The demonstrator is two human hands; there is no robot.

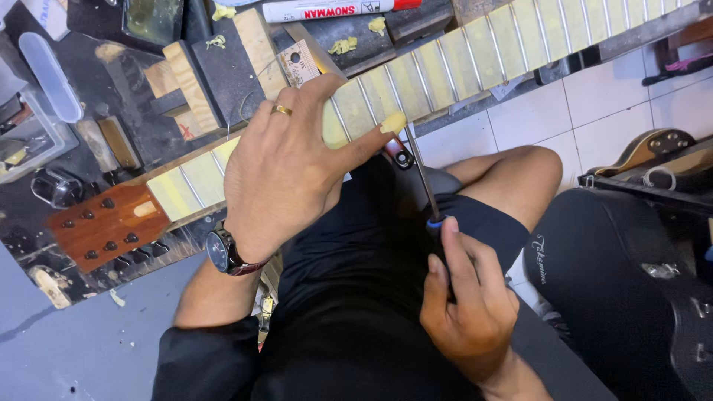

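The guitar neck [416,74] lies across the workbench with its long axis running from 8 o'clock to 2 o'clock. Its brown headstock [108,223], with dark tuner holes, points to the lower left, and the fretted, pale yellow fingerboard runs off the frame at the upper right.

At the far left a clear plastic box [30,126] sits on the dark bench [148,141]. Wooden blocks [189,82] lie just behind the neck at 11 o'clock, and a white marker pen [334,9] lies at 12 o'clock near the top edge.

The left hand [286,167] presses flat on the fingerboard, fingers spread, with a gold ring [281,110] on 1 finger and a wristwatch [223,252] at the wrist; its thumb tip carries yellow paste.

The right hand [468,304] is closed around the handle of a screwdriver [423,178], whose thin shaft points to 11 o'clock and meets the neck's near edge just beside the thumb.

The bench edge runs along the neck's near side. Below it are the person's lap and bent knee, with white floor tiles [535,111] at 2 o'clock. A black guitar case [616,282] crowds the right side at 4 o'clock, and another guitar body [653,148] lies at 3 o'clock.
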